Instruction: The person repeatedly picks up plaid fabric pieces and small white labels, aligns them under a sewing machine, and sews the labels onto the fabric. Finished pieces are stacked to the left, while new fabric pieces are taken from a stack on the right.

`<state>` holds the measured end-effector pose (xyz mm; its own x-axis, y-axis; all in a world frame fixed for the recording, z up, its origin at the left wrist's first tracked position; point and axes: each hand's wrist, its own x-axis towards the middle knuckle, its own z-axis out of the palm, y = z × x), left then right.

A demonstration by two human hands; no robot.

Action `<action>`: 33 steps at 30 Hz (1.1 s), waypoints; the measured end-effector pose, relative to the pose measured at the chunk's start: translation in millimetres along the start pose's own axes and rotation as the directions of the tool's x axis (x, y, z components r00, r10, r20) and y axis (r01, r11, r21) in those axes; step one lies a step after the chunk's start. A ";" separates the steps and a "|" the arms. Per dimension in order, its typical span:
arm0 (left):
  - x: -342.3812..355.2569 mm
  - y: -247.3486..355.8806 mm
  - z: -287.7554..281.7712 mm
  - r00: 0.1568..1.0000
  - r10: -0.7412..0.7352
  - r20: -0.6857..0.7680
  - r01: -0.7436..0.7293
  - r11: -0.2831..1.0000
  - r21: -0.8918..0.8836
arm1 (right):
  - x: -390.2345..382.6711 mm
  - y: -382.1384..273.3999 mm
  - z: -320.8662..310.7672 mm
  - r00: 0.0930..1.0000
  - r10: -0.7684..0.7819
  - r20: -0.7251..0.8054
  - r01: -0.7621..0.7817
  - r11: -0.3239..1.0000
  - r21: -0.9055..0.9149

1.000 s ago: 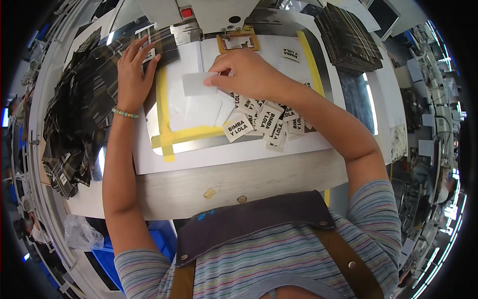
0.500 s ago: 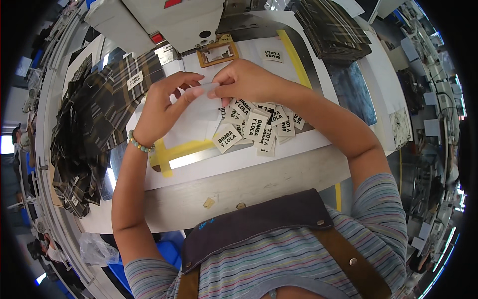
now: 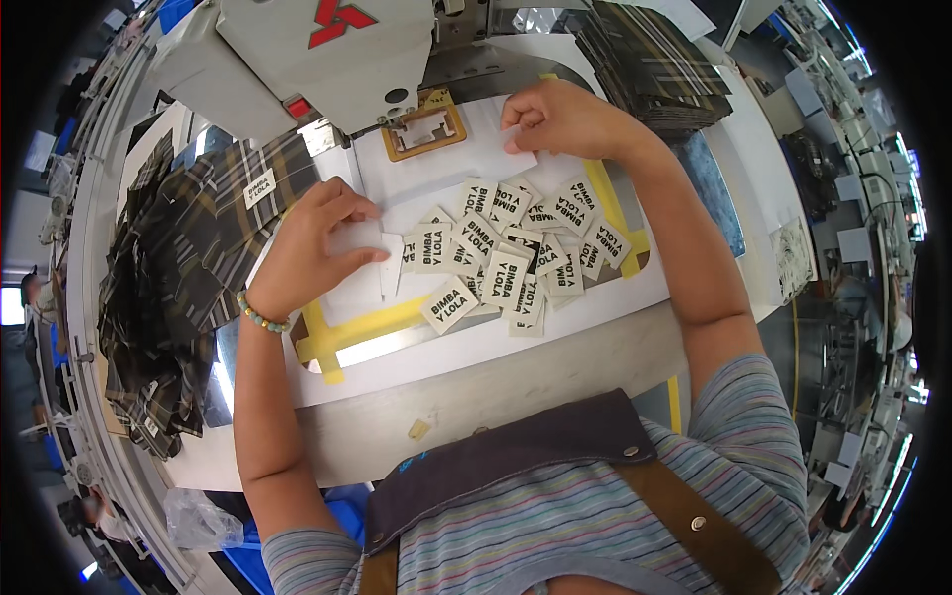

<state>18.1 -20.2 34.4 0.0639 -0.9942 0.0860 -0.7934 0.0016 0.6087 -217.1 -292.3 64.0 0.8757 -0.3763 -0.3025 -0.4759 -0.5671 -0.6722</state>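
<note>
My right hand is at the far right of the white work plate, its fingers pinched on a white label that shows only in part below them. My left hand hovers over the left side of the plate, thumb and fingers apart. Its thumb tip meets or overlaps the edge of a blank white piece; whether they touch I cannot tell. Between the hands spreads a loose pile of cream labels with black print. Behind them is the sewing machine's yellow-brown clamp frame.
The sewing machine head overhangs the back left. Dark plaid fabric is heaped on the left, one piece bearing a sewn-on label. A stack of plaid panels stands at the back right. Yellow tape edges the plate.
My hands have parted: the right went right and away, onto the label lying there, the left moved slightly nearer me. The white piece between them is gone from there, and more of the label pile shows.
</note>
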 end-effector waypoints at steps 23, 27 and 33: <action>19.9 44.0 43.3 0.961 0.272 -0.050 -0.230 0.887 0.400 | 61.2 17.8 -2.6 0.951 -0.121 -0.284 0.045 0.964 -0.260; 22.6 39.0 50.7 0.960 0.266 -0.087 -0.213 0.895 0.391 | 60.2 20.8 1.7 0.969 -0.007 -0.247 0.022 0.998 0.059; 21.2 34.5 54.0 0.964 0.242 -0.108 -0.174 0.886 0.430 | 75.2 14.5 22.5 0.968 -0.125 -0.218 0.131 0.991 0.014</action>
<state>-40.7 -47.0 14.6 -0.0652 -0.9468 0.3150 -0.9742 0.1288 0.1855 -156.4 -312.3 16.3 0.8892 -0.4534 -0.0610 -0.3556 -0.6011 -0.7157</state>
